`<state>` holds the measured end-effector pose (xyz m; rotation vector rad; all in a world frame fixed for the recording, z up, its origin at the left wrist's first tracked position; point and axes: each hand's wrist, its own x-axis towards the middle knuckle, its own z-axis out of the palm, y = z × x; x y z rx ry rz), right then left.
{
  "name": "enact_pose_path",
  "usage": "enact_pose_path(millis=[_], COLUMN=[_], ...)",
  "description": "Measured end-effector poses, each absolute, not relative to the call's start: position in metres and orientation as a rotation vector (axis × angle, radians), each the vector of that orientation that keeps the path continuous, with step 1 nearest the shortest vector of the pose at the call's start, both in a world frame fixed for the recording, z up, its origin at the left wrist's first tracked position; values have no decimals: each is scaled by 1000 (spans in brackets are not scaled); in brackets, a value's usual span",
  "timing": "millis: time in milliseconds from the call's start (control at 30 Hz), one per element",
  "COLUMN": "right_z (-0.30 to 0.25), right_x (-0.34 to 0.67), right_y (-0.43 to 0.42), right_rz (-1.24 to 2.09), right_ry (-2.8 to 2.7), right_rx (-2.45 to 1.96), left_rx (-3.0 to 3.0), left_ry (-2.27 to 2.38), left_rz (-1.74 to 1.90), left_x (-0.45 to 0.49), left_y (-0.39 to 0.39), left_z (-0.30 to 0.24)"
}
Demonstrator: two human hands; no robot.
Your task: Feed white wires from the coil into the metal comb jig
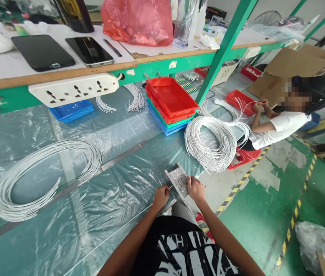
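My right hand (196, 189) is closed on the right side of a small grey ribbed frame (178, 179), which is tilted at the table's front edge. Just left of it, my left hand (161, 196) is closed, thumb and fingers together; what it pinches is too small to make out. A thin white line (109, 238) runs from near that hand toward the lower left; whether it is a wire cannot be told. A large coil of white wires (211, 143) lies beyond my right hand, partly past the table edge. Another loose white wire loop (15, 180) rests at the left.
A long steel ruler (122, 156) crosses the film-covered table. Stacked red, green and blue trays (170, 97) stand beneath the shelf, near a green post (222, 50). A power strip (76, 90) hangs on the shelf edge. A co-worker (277, 126) sits at the right, handling wires.
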<state>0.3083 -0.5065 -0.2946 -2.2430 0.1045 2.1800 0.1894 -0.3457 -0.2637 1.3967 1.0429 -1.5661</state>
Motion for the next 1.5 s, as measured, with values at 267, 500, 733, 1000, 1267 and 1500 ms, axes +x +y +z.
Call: enact_pose_path(millis=[267, 500, 733, 1000, 1267, 1500], right_z=[-294, -294, -294, -293, -293, -231], right_x=[308, 308, 308, 308, 313, 319], right_y=[-507, -507, -507, -507, -509, -454], right_rz=[2185, 2172, 2168, 2153, 2029, 1671], right_ry=[74, 67, 75, 58, 2, -871], right_rx=[-2255, -2258, -2260, -2257, -2308, -1735], left_rx=[1397, 1409, 1408, 1406, 1390, 1319], left_ry=[1051, 1044, 1028, 973, 926, 1151], left_rz=[-1537, -1540, -1573, -1648, -1729, -1400], left_x=[186, 185, 187, 201, 210, 246], left_y=[-347, -348, -350, -352, -331, -295], left_z=[-263, -263, -259, -269, -260, -188])
